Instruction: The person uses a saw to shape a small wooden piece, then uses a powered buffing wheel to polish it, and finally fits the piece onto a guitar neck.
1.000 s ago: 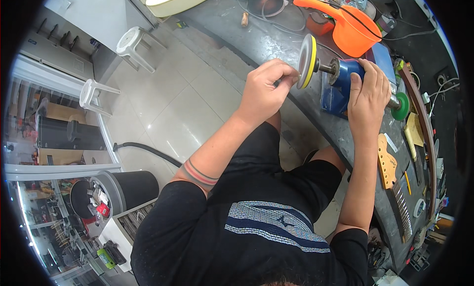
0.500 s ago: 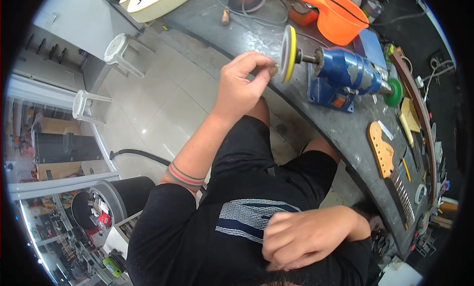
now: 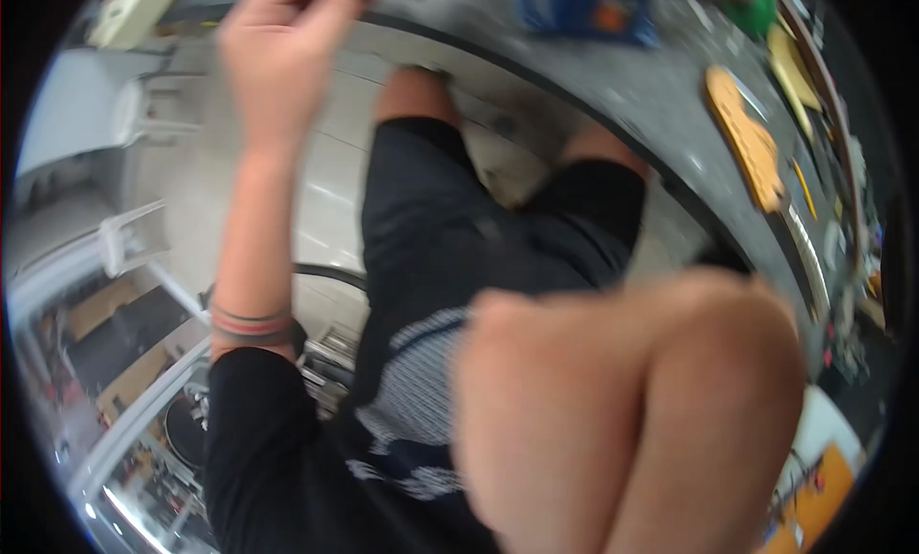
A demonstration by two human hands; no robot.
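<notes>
Head | blue machine (image 3: 555, 13) on grey bench (image 3: 665, 99) | tiled floor (image 3: 335, 133) | left hand (image 3: 287, 47), right hand (image 3: 627, 401): can't tell grip

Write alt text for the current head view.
A blurred right hand looms large at lower right. The left hand is near the top edge, its grip unclear; a grey bench bears a cut-off blue machine and a guitar neck.

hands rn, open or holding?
Left hand: curled at the top edge; can't tell if holding anything.
Right hand: blurred, close to camera; can't tell.
</notes>
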